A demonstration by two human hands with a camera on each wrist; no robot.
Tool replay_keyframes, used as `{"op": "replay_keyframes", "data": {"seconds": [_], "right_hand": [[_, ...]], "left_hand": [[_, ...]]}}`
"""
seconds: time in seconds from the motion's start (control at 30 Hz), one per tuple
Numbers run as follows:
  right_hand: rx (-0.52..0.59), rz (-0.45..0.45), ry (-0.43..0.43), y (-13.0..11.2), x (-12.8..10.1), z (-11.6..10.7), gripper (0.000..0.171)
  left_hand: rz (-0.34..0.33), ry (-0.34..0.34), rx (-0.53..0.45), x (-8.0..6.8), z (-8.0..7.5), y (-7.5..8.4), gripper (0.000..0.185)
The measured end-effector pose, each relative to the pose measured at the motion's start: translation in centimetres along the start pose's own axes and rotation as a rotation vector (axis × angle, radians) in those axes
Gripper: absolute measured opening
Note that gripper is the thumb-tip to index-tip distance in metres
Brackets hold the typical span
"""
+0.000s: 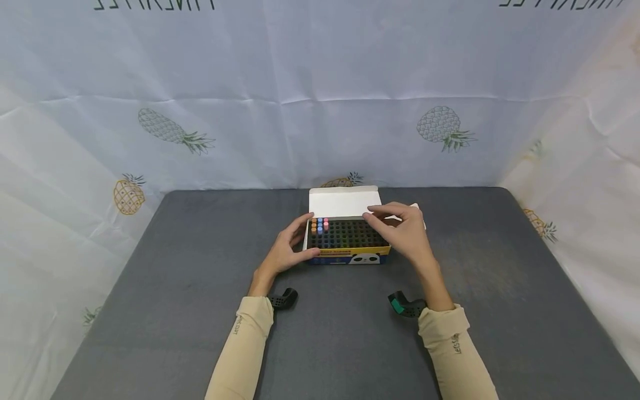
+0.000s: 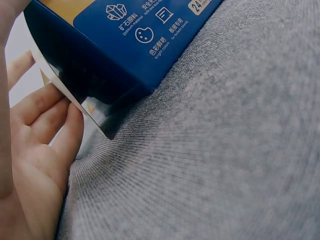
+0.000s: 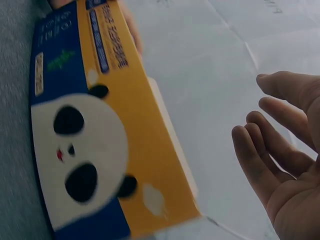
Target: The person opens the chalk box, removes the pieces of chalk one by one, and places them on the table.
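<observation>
A blue and yellow chalk box (image 1: 348, 253) with a panda on its front stands in the middle of the grey table (image 1: 200, 278), its white lid (image 1: 344, 201) folded back. Inside is a black grid with several coloured chalk sticks (image 1: 320, 224) in the back left corner. My left hand (image 1: 290, 250) grips the box's left end, thumb on the front face and fingers at the back corner. In the left wrist view its fingers (image 2: 55, 125) lie against the box's (image 2: 125, 45) white side flap. My right hand (image 1: 402, 228) hovers over the box's right part, relaxed and holding nothing (image 3: 285, 150).
A white cloth backdrop (image 1: 320, 111) printed with pineapples walls the table at the back and both sides. Black wrist-mounted cameras (image 1: 283, 299) (image 1: 406, 305) sit at both wrists. Bare grey table lies to the left, right and front of the box.
</observation>
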State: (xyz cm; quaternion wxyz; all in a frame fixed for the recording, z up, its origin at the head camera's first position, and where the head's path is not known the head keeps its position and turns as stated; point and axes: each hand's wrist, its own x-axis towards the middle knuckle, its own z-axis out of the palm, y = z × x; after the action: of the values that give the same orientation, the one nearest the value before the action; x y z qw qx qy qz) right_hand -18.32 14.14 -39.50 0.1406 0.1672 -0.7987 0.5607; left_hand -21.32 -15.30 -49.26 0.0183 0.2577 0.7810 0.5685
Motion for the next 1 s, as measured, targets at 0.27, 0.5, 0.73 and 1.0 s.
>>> {"op": "replay_keyframes", "data": {"seconds": [0.27, 0.5, 0.73, 1.0], "right_hand": [[-0.008, 0.004, -0.066, 0.1, 0.7, 2.7, 0.024], [-0.022, -0.010, -0.106, 0.3, 1.0, 4.2, 0.023], [-0.038, -0.017, -0.130, 0.6, 1.1, 5.2, 0.021], [-0.090, -0.035, -0.162, 0.9, 1.4, 7.0, 0.019]], "left_hand": [[0.004, -0.007, -0.025, -0.1, -0.1, 0.0, 0.083], [-0.004, -0.006, -0.026, -0.1, -0.2, 0.1, 0.083], [-0.003, -0.005, -0.019, -0.1, -0.2, 0.2, 0.083], [0.003, 0.001, -0.038, -0.2, -0.1, 0.1, 0.082]]}}
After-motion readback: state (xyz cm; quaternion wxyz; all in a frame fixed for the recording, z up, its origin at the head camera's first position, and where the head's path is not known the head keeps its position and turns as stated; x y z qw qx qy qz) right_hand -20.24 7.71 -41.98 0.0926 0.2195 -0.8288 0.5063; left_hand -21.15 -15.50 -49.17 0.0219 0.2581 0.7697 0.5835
